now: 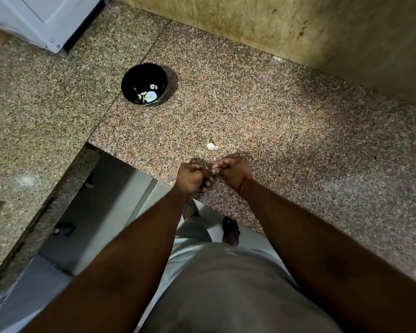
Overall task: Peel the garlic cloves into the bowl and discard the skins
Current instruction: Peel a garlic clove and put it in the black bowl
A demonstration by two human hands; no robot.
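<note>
- Speckled granite surface [262, 111] meets a tan wall [286, 25]; its near edge steps back beside open floor [111, 200].
- Left hand [193, 176] and right hand [233, 170] pinch one garlic clove [209, 168].
- Black bowl [143, 75] well apart.

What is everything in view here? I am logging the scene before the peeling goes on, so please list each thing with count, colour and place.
bowl: one, black, on the counter to the far left, apart from the hands.
garlic pieces: several, pale, inside the bowl; exact count unclear.
loose garlic piece: one, white, on the counter just beyond the hands; clove or skin, cannot tell.
counter: one, speckled granite, L-shaped.
appliance: one, white, top left corner.
wall: tan, behind the counter.
left hand: curled, pinching a small pale bit.
right hand: curled, pinching the same bit; red thread at the wrist.
</note>
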